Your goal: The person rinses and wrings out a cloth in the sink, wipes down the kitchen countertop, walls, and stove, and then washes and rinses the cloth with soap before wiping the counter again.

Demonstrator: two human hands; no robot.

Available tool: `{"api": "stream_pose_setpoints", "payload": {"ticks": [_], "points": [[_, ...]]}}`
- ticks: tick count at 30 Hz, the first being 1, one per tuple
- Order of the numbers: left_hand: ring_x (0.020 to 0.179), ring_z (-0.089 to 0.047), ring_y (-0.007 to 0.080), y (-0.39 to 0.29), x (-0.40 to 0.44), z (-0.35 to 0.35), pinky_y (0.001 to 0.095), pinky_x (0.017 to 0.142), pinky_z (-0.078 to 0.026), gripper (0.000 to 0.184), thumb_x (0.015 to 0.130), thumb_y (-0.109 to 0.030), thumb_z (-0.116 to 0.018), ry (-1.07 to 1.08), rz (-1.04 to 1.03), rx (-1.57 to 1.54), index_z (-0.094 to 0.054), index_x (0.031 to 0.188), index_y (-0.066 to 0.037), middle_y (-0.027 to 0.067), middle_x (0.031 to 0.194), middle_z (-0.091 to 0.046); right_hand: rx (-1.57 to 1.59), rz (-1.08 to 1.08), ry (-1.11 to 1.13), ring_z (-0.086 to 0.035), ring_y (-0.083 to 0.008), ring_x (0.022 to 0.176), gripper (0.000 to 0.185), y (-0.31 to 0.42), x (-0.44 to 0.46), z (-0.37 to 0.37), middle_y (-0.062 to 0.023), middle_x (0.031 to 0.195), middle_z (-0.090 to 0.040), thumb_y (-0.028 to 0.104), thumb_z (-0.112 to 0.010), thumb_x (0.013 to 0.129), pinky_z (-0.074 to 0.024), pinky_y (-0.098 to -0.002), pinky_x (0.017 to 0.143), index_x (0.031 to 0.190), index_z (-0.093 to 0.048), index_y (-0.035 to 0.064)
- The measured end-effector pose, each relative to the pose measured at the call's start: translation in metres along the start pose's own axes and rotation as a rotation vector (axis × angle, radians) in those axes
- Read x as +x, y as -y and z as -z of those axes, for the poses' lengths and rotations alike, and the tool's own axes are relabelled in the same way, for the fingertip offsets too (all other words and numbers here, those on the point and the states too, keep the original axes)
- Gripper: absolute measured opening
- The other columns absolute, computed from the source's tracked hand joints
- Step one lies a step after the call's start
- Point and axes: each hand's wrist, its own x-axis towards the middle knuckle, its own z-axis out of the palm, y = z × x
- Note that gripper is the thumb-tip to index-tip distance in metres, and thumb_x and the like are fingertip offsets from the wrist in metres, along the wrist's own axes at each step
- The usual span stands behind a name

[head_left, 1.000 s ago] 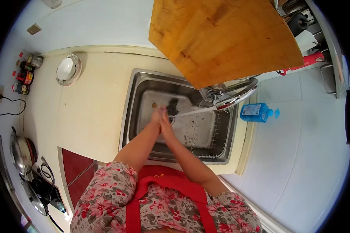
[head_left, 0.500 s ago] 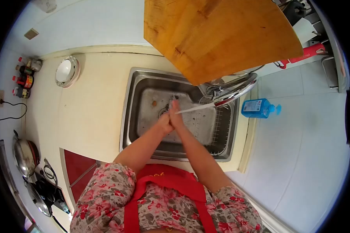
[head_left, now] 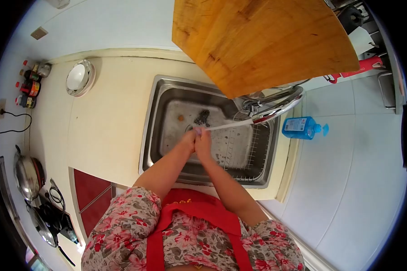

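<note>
My left hand [head_left: 188, 141] and my right hand [head_left: 203, 142] are pressed together over the steel sink [head_left: 176, 100], fingers curled in against each other. From the chrome faucet [head_left: 282, 105], a stream of water [head_left: 230, 125] runs onto them. I make out no object between the hands, though their fingertips are partly hidden and small. Just beyond them, a dark clump [head_left: 202, 117] lies on the sink floor by the drain, and a small orange-brown scrap [head_left: 181, 118] lies to its left.
A large wooden board [head_left: 262, 45] overhangs the sink's far right corner. A blue pump bottle [head_left: 298, 128] stands right of the sink. Left on the counter [head_left: 108, 113] are stacked bowls [head_left: 78, 77], sauce bottles [head_left: 30, 88] and a lidded pan [head_left: 27, 176]. A wire rack [head_left: 257, 151] sits inside the sink.
My hands have drawn slightly back toward me, and the fingers that stretched forward are now curled in. The dark clump shows more fully. Water keeps running.
</note>
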Motion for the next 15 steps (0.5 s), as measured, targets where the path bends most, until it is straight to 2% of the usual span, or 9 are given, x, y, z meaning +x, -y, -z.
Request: {"api": "stream_pose_setpoints", "payload": {"ticks": [4,6,9,10,11,12,13,14,15], "points": [[0.091,-0.061,0.0263,-0.003,-0.048,-0.031,0.0392,0.079,-0.053,0.027,0.099,-0.019,-0.044,-0.074,-0.075,0.036,-0.056,0.113,0.001,0.0137,0.103,-0.063,0.067,-0.141,0.05,-0.053,-0.0414,0.079,0.018,-0.006,0.023,-0.003,-0.0266,0.085,-0.054,0.016,-0.051,0.093,-0.0421,-0.047,0.073,0.1,-0.052,-0.0015],[0.094,-0.062,0.0261,0.0,-0.051,-0.028,0.0402,0.083,-0.053,0.023,0.097,-0.015,-0.045,-0.112,-0.097,0.02,-0.059,0.109,0.0,0.014,0.099,-0.064,0.117,-0.23,-0.008,-0.059,-0.0408,0.078,0.024,-0.017,0.03,-0.008,-0.0218,0.082,-0.062,0.023,-0.052,0.091,-0.0458,-0.0447,0.069,0.092,-0.055,-0.0013],[0.096,-0.061,0.0254,0.001,-0.026,-0.005,0.0409,0.081,-0.051,0.026,0.099,-0.02,-0.044,-0.063,-0.086,0.204,-0.059,0.108,-0.001,0.0124,0.103,-0.064,0.043,-0.273,-0.094,-0.06,-0.0385,0.078,0.033,-0.024,0.046,-0.006,-0.0206,0.081,-0.063,0.03,-0.051,0.093,-0.0455,-0.0443,0.069,0.085,-0.057,-0.002],[0.096,-0.061,0.0263,-0.002,-0.022,0.002,0.0422,0.08,-0.049,0.029,0.097,-0.025,-0.046,-0.041,-0.12,0.471,-0.059,0.11,-0.003,0.0125,0.105,-0.063,0.044,-0.274,-0.094,-0.06,-0.0385,0.078,0.033,-0.05,0.055,-0.014,-0.0206,0.081,-0.063,0.03,-0.051,0.093,-0.0455,-0.0443,0.069,0.085,-0.057,-0.002],[0.096,-0.06,0.0268,-0.008,-0.025,0.008,0.0428,0.08,-0.049,0.03,0.097,-0.028,-0.047,-0.029,-0.136,0.604,-0.058,0.11,-0.004,0.0125,0.106,-0.062,0.241,-0.341,-0.072,-0.06,-0.0387,0.077,0.037,-0.096,0.067,-0.027,-0.0209,0.08,-0.063,0.032,-0.05,0.094,-0.0453,-0.0455,0.07,0.083,-0.058,-0.0026],[0.096,-0.06,0.0273,-0.013,-0.027,0.014,0.0434,0.08,-0.048,0.032,0.096,-0.031,-0.049,-0.019,-0.155,0.736,-0.058,0.111,-0.004,0.0125,0.107,-0.062,0.341,-0.37,-0.058,-0.06,-0.0388,0.077,0.039,-0.105,0.073,-0.018,-0.0211,0.08,-0.063,0.033,-0.05,0.095,-0.0451,-0.0461,0.071,0.082,-0.058,-0.0029],[0.098,-0.059,0.029,-0.023,-0.033,0.021,0.045,0.083,-0.047,0.036,0.094,-0.036,-0.051,-0.167,-0.303,0.768,-0.058,0.113,-0.006,0.0126,0.109,-0.061,0.44,-0.401,-0.046,-0.06,-0.0389,0.077,0.041,-0.113,0.079,-0.01,-0.0212,0.08,-0.063,0.034,-0.049,0.095,-0.045,-0.0467,0.072,0.081,-0.058,-0.0032],[0.099,-0.059,0.0308,-0.031,-0.037,0.024,0.0466,0.085,-0.046,0.041,0.091,-0.041,-0.053,-0.315,-0.452,0.794,-0.058,0.116,-0.008,0.0126,0.111,-0.06,0.235,-0.305,0.081,-0.06,-0.0385,0.083,0.043,-0.092,0.082,0.019,-0.0225,0.086,-0.063,0.037,-0.048,0.096,-0.0449,-0.0447,0.076,0.086,-0.061,-0.0029],[0.099,-0.059,0.0308,-0.038,-0.037,0.021,0.0466,0.085,-0.046,0.041,0.091,-0.041,-0.053,-0.313,-0.452,0.794,-0.058,0.116,-0.008,0.0126,0.111,-0.06,0.027,-0.211,0.204,-0.059,-0.0382,0.09,0.046,-0.069,0.08,0.041,-0.0238,0.092,-0.063,0.04,-0.047,0.098,-0.0449,-0.0427,0.08,0.091,-0.063,-0.0026]]}}
